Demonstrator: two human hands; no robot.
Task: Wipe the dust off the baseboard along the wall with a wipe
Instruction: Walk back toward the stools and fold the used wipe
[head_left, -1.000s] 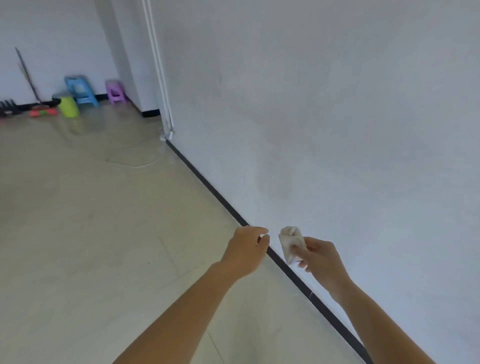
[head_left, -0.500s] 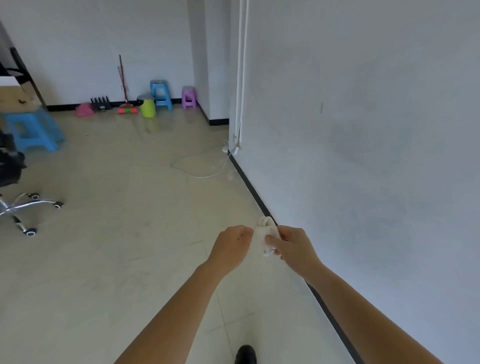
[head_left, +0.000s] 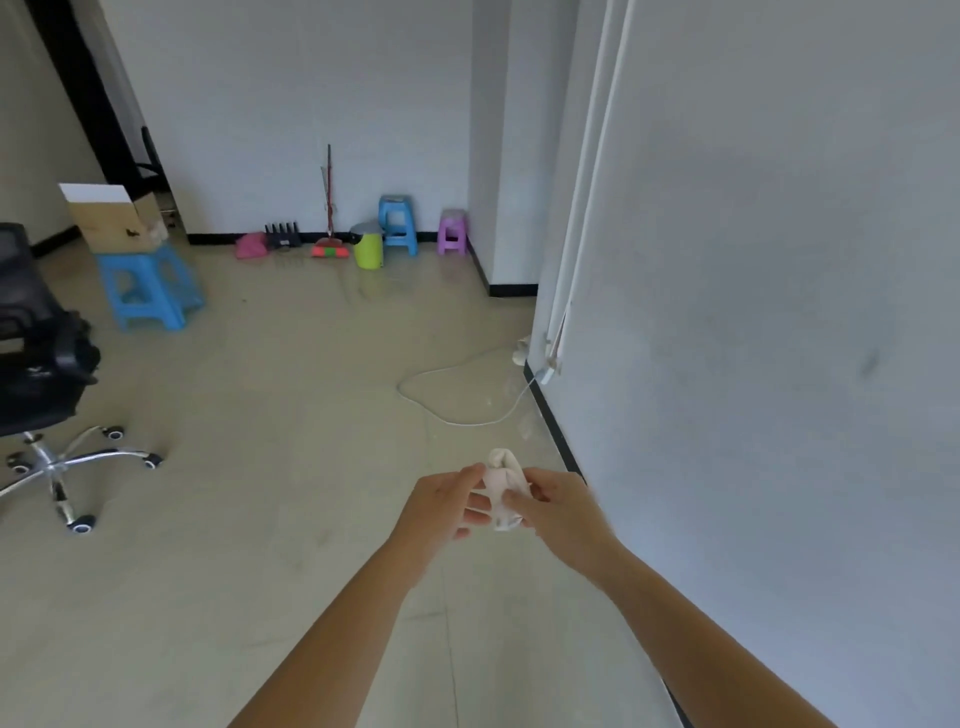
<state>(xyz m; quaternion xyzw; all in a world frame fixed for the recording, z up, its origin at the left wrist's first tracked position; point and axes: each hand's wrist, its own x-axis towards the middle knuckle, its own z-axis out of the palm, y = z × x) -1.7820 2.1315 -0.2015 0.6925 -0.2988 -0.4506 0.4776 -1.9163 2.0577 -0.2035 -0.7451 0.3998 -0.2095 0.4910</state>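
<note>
A crumpled white wipe is held in the air between both hands, above the beige floor. My right hand grips its right side with curled fingers. My left hand pinches its left side, thumb on top. The black baseboard runs along the foot of the white wall on the right, just beyond and to the right of my hands. Farther down, my right forearm hides part of it.
A white cable loops on the floor near a wall plug. A black office chair stands at the left. A blue stool carries a cardboard box. At the far wall stand a broom, green bin, and small stools.
My view has swung left, away from the wall and out over the room. My left hand has come over to the wipe and now holds it together with the right hand.
</note>
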